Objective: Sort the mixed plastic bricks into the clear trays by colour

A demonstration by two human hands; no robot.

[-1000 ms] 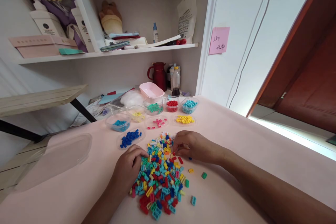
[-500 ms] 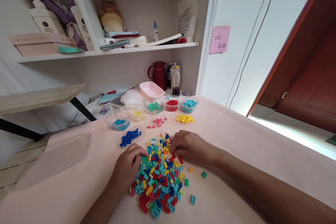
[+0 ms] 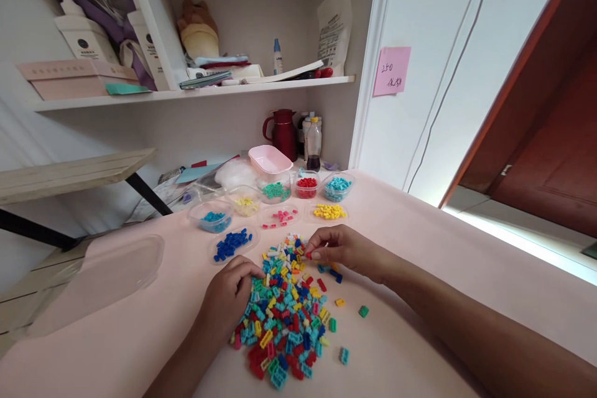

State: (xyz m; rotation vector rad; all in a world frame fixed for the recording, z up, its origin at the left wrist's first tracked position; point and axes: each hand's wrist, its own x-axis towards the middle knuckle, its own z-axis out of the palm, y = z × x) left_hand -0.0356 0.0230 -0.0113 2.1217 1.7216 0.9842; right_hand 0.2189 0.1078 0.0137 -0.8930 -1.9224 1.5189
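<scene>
A heap of small mixed-colour building bricks (image 3: 284, 308) lies on the pink-covered table in front of me. My right hand (image 3: 342, 252) is at the heap's upper right edge, thumb and forefinger pinched on a small red toy brick (image 3: 308, 255). My left hand (image 3: 233, 292) rests against the heap's left side, its fingers loosely bent and the forefinger reaching onto the bricks. Nothing shows in its grasp; its lower fingers are partly hidden. Loose dark blue bricks (image 3: 334, 275) lie under my right hand.
Beyond the heap stand tubs of red bricks (image 3: 306, 185), light blue bricks (image 3: 337, 185) and green bricks (image 3: 275, 191). Nearer are lids with yellow bricks (image 3: 329, 211), pink bricks (image 3: 280, 217) and dark blue bricks (image 3: 233, 244). A clear lid (image 3: 125, 267) lies left; a pink basin (image 3: 270, 160) stands behind.
My right hand has lifted slightly up and right from the heap, and a red brick now shows between its fingertips. My left hand has stayed in place.
</scene>
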